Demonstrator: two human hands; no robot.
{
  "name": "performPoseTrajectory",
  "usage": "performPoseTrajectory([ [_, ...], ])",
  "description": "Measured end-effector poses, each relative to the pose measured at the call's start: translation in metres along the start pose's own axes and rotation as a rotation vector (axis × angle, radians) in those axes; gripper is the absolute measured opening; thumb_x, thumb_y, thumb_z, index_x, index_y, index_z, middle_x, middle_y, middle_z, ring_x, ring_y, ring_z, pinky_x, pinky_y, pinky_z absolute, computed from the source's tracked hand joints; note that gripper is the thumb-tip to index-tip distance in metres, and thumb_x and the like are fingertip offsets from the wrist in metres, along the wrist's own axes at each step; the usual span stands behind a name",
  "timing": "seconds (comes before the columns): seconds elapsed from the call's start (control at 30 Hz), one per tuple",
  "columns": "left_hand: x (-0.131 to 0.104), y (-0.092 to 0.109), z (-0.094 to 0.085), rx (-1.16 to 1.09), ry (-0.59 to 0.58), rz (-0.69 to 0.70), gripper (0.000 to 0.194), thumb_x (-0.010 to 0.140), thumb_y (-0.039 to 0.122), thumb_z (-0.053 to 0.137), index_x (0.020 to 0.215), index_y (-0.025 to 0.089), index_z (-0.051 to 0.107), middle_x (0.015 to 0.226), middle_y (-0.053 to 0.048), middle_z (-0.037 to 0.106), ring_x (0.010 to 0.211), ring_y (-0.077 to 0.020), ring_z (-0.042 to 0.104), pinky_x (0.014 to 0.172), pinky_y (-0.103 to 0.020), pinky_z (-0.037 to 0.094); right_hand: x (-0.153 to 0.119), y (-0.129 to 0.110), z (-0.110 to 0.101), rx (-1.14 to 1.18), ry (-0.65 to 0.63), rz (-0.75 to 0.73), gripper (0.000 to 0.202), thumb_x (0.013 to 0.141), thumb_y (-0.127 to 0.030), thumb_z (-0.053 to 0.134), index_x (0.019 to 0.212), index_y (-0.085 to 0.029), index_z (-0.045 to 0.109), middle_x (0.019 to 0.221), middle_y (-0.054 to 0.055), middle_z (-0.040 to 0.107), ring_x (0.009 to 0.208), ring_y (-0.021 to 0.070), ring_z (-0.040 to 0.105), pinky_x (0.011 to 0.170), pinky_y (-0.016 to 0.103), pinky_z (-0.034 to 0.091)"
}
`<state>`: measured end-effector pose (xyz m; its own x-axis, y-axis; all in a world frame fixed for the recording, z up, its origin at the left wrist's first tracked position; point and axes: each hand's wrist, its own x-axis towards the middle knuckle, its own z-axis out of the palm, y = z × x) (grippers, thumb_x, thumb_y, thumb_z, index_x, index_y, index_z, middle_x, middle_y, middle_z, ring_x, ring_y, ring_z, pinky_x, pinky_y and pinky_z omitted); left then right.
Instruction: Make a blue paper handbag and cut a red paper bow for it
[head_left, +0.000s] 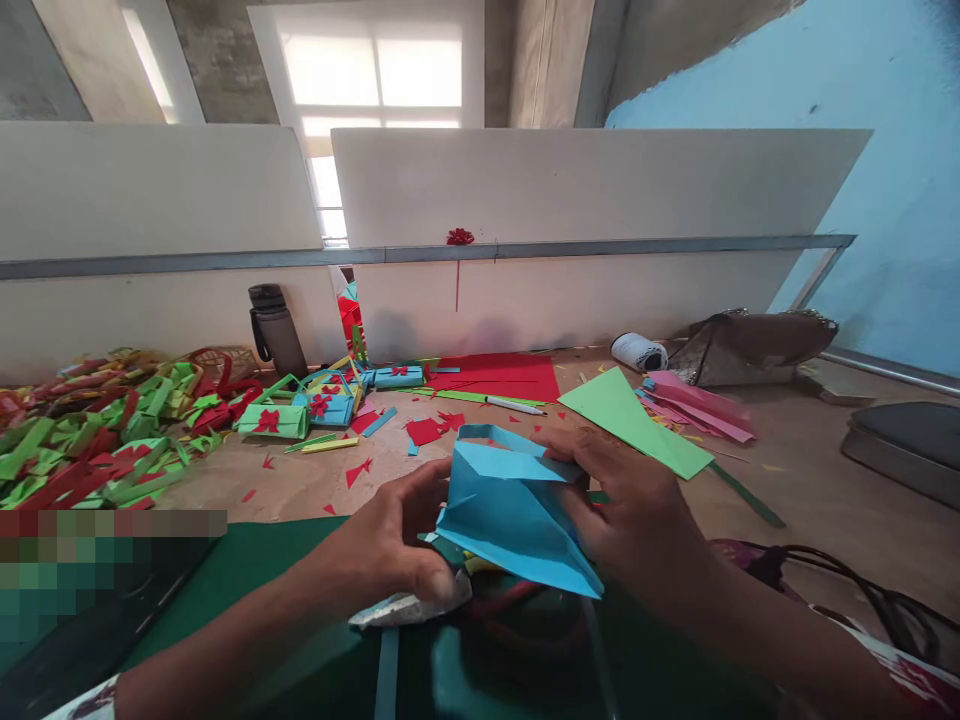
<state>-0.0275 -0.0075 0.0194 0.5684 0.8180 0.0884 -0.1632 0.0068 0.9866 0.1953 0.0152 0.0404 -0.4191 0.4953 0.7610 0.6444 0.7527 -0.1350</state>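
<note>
A folded blue paper piece (510,510), shaped like an open box or bag, is held up at the lower middle. My right hand (626,500) grips its right side, fingers at the top edge and thumb on the near face. Against its left side rests my left hand (401,540), fingers curled behind the paper and thumb pointing toward a crumpled whitish piece (412,605) below. Beneath the blue paper lies a dark green surface (247,580), with a blue strip (387,670) on it.
Small blue and green paper bags with red bows (274,420) stand behind at left, beside a heap of green and red strips (112,450). A black bottle (277,330), red sheet (495,378), pen (516,405), green sheet (637,425), pink papers (701,405) and handbag (750,345) lie further back.
</note>
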Motion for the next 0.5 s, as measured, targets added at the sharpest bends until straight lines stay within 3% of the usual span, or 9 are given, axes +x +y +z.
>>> performPoseTrajectory([
  [0.17, 0.000, -0.003, 0.005, 0.092, 0.225, -0.122, 0.036, 0.076, 0.041, 0.064, 0.101, 0.015, 0.063, 0.083, -0.005, 0.065, 0.071, -0.0146, 0.059, 0.059, -0.023, 0.048, 0.002, -0.004, -0.002, 0.065, -0.058, 0.100, 0.021, 0.079, -0.012, 0.051, 0.097, -0.020, 0.059, 0.081, 0.004, 0.070, 0.072, 0.0178, 0.067, 0.066, 0.027, 0.052],
  [0.5, 0.002, -0.001, 0.011, 0.221, 0.384, -0.127, 0.032, 0.075, 0.043, 0.062, 0.079, 0.012, 0.065, 0.068, -0.003, 0.063, 0.061, -0.0136, 0.057, 0.051, -0.021, 0.046, 0.006, -0.018, -0.016, 0.265, -0.355, 0.336, 0.023, 0.078, -0.024, 0.060, 0.101, -0.027, 0.062, 0.097, 0.000, 0.071, 0.088, 0.0195, 0.066, 0.074, 0.030, 0.053],
])
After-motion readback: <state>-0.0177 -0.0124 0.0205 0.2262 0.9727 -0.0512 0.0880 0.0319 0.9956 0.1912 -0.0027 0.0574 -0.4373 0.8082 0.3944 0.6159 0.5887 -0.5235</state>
